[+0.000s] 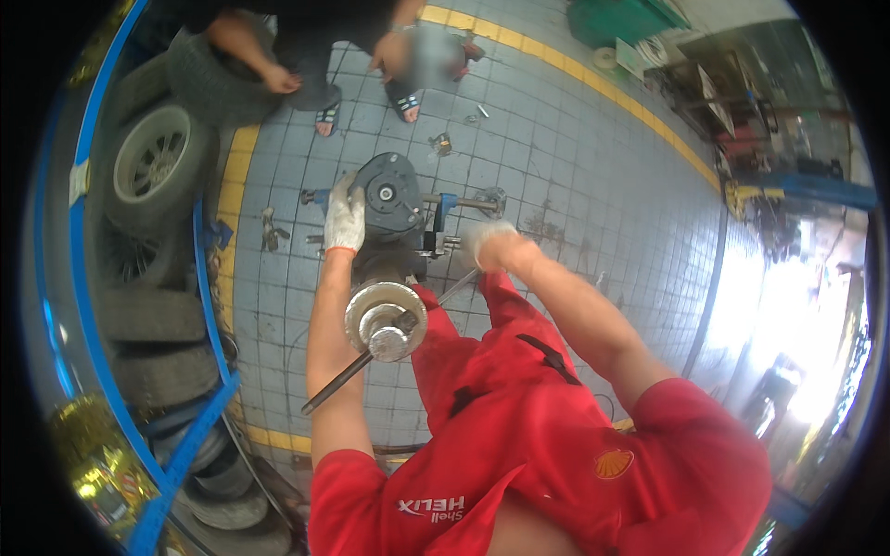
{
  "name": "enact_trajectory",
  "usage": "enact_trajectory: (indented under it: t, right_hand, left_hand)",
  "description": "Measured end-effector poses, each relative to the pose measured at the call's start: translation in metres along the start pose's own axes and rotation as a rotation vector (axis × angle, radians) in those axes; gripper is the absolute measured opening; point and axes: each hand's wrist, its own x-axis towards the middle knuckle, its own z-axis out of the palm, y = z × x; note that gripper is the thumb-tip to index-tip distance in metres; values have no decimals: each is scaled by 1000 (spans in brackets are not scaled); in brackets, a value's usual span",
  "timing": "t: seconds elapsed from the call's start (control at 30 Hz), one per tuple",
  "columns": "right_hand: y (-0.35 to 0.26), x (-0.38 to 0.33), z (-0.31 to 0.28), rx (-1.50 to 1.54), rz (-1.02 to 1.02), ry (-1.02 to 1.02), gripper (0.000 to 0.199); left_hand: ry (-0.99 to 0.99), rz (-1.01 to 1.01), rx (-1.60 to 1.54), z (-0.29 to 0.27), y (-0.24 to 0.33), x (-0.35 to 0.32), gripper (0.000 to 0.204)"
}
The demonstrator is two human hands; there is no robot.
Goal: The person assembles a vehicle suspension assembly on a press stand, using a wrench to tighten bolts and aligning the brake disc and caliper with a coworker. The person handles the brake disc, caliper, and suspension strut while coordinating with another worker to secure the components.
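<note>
My left hand (345, 222), in a whitish glove, holds the left edge of a dark grey round housing (390, 192) with a bolt-like hub in its middle. The housing sits at the far end of what looks like a bench vise. Closer to me is the vise's bright round metal screw end (385, 320). A long steel bar handle (338, 385) passes slantwise through it, from near my left forearm up toward my right. There my right hand (489, 243), gloved and slightly blurred, is closed about the bar's upper end. My glove hides that end.
A person in dark clothes and sandals (408, 102) is beyond the housing, hands showing. Tyres (153, 162) are stacked on a blue-framed rack (83, 139) at left. Small metal parts (441, 144) lie on the tiled floor (575, 167). A green bin (621, 23) stands far right.
</note>
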Motion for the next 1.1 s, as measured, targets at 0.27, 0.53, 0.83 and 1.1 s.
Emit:
enact_trajectory:
  t: [0.27,0.53,0.83,1.1]
  right_hand:
    - [107,-91,261,655,379,-200,57]
    - [180,-136,346,966,368,159,51]
    - [227,-233,432,2323,18,533,58]
    - [294,-304,503,2406,98,607,58]
  left_hand:
    - [-51,-39,80,-8,30,-9,55]
    - [388,-173,-15,-39,-17,-129,54]
    - [198,-657,196,121,24,-338,66]
    - [-310,-456,436,251,169,-268,88]
